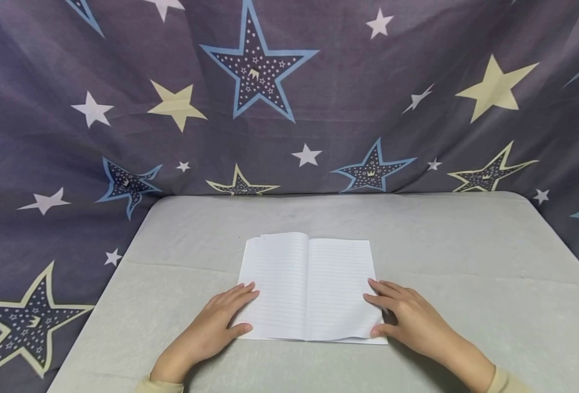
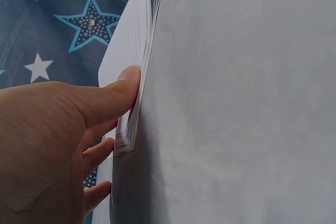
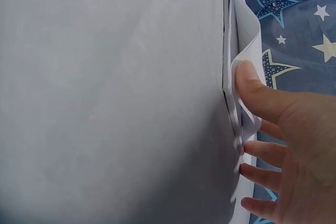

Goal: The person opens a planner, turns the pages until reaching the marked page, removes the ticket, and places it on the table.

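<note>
An open lined notebook (image 1: 281, 289) lies on the table, its ruled pages showing no writing. At its left edge rests my left hand (image 1: 220, 316), fingers loosely extended over the page and thumb (image 2: 123, 90) against the lower part. My right hand (image 1: 409, 316) is at the right edge, where it pinches the lower corner of the right page (image 1: 341, 295). In the right wrist view that page (image 3: 251, 51) bulges up from the sheets below, between thumb (image 3: 254, 87) and index finger. The index finger is partly hidden behind the paper there.
A pale grey cloth covers the table (image 1: 466, 245) around the notebook. Dark fabric (image 1: 319, 98) printed with stars hangs behind the far table edge and along both sides.
</note>
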### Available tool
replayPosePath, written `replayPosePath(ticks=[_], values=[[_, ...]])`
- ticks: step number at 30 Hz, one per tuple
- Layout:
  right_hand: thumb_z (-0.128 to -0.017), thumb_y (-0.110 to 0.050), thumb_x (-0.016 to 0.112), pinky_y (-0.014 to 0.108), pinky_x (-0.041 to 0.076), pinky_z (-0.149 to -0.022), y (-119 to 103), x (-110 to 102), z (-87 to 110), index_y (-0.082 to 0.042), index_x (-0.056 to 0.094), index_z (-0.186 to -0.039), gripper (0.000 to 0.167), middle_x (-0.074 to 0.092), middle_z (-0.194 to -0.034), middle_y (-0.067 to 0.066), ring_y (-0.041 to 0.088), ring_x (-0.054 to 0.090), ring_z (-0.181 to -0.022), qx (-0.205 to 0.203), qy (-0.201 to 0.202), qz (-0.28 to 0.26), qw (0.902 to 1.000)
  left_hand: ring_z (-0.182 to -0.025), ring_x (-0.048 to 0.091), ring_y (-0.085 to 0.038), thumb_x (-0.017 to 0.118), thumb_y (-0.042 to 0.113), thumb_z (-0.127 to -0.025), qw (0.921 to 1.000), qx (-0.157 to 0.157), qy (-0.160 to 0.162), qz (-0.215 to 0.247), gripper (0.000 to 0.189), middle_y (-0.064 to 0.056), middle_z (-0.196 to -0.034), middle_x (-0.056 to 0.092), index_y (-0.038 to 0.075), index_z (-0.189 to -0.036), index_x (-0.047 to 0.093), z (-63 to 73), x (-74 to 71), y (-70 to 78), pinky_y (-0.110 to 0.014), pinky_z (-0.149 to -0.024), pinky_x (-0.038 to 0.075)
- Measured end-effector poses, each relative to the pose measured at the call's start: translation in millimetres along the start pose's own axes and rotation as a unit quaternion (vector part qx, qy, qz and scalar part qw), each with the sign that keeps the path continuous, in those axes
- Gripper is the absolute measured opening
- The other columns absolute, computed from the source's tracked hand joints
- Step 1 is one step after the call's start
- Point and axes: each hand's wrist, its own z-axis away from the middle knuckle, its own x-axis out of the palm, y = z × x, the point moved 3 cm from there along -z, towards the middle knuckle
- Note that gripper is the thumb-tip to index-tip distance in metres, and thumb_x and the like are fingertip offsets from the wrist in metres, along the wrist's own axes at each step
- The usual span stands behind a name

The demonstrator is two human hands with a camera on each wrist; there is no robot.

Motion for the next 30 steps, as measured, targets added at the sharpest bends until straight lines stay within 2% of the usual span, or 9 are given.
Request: replayPosePath(ticks=[5, 12, 15, 18, 23, 25, 28, 30], values=[[-0.067, -0.044, 0.085, 0.054, 0.047, -0.097, 1, 0, -0.7, -0.008, 0.07, -0.125, 0.07, 0.058, -0.139, 0.012, 0.033, 0.055, -0.124, -0.009, -0.001, 0.0, 1.0, -0.143, 0.033, -0.034, 0.073, 0.024, -0.089, 1.0, -0.003, -0.003, 0.003, 0.061, -0.007, -0.155, 0.041, 0.009, -0.144, 0.05, -0.2, 0.2, -1.1, -0.059, -0.111, 0.028], [-0.067, -0.044, 0.085, 0.054, 0.046, -0.098, 0, 1, -1.0, -0.008, 0.07, -0.125, 0.07, 0.057, -0.14, 0.011, 0.033, 0.054, -0.126, 0.003, -0.01, 0.004, 0.9999, -0.143, 0.034, -0.035, 0.073, 0.024, -0.089, 1.0, 0.002, 0.001, 0.005, 0.062, -0.009, -0.154, 0.042, 0.008, -0.144, 0.051, 0.0, 0.2, -0.6, -0.06, -0.111, 0.028], [-0.068, -0.044, 0.085, 0.054, 0.046, -0.098, -2, 1, -1.7, -0.009, 0.07, -0.123, 0.066, 0.058, -0.139, 0.012, 0.034, 0.055, -0.124, 0.011, 0.004, 0.007, 0.9999, -0.143, 0.033, -0.034, 0.073, 0.024, -0.088, 1.0, 0.0, 0.0, 0.003, 0.062, -0.009, -0.154, 0.041, 0.008, -0.144, 0.051, 0.0, 0.5, -1.0, -0.059, -0.111, 0.028], [-0.069, -0.041, 0.086, 0.054, 0.047, -0.097, -3, 0, -3.6, -0.01, 0.07, -0.123, 0.064, 0.058, -0.138, 0.014, 0.035, 0.057, -0.121, 0.024, 0.035, 0.004, 0.9991, -0.143, 0.033, -0.034, 0.073, 0.023, -0.088, 1.0, -0.002, -0.002, 0.002, 0.062, -0.008, -0.155, 0.041, 0.008, -0.144, 0.05, -1.0, 0.8, -1.0, -0.059, -0.112, 0.028], [-0.068, -0.036, 0.089, 0.056, 0.049, -0.094, -10, -3, -11.1, -0.002, 0.054, -0.139, 0.086, 0.056, -0.139, 0.019, 0.041, 0.059, -0.116, 0.064, 0.098, -0.035, 0.9925, -0.143, 0.033, -0.034, 0.074, 0.023, -0.088, 0.9999, -0.008, -0.005, 0.005, 0.062, -0.007, -0.155, 0.04, 0.009, -0.144, 0.051, -1.4, 1.2, -0.7, -0.06, -0.112, 0.028], [-0.07, -0.037, 0.088, 0.057, 0.049, -0.093, -17, -5, -14.8, -0.001, 0.046, -0.145, 0.093, 0.058, -0.136, 0.02, 0.042, 0.059, -0.115, 0.083, 0.109, -0.062, 0.9886, -0.143, 0.033, -0.034, 0.074, 0.024, -0.088, 0.9999, -0.011, -0.006, 0.008, 0.062, -0.007, -0.155, 0.04, 0.009, -0.144, 0.051, -1.2, 1.2, -0.6, -0.06, -0.112, 0.028], [-0.075, -0.04, 0.084, 0.058, 0.048, -0.094, -32, -3, -19.4, -0.004, 0.043, -0.148, 0.092, 0.061, -0.133, 0.018, 0.041, 0.059, -0.117, 0.102, 0.105, -0.101, 0.984, -0.144, 0.032, -0.034, 0.074, 0.024, -0.088, 0.9997, -0.021, -0.006, 0.014, 0.062, -0.006, -0.156, 0.039, 0.01, -0.144, 0.051, -0.8, 0.7, -0.6, -0.061, -0.112, 0.027], [-0.079, -0.04, 0.081, 0.057, 0.046, -0.099, -45, 1, -22.4, -0.007, 0.042, -0.149, 0.087, 0.058, -0.138, 0.015, 0.038, 0.057, -0.122, 0.1, 0.085, -0.12, 0.984, -0.143, 0.032, -0.034, 0.074, 0.024, -0.088, 0.9995, -0.029, -0.003, 0.015, 0.062, -0.007, -0.156, 0.039, 0.01, -0.144, 0.051, -0.6, 0.5, -0.8, -0.06, -0.113, 0.027]])
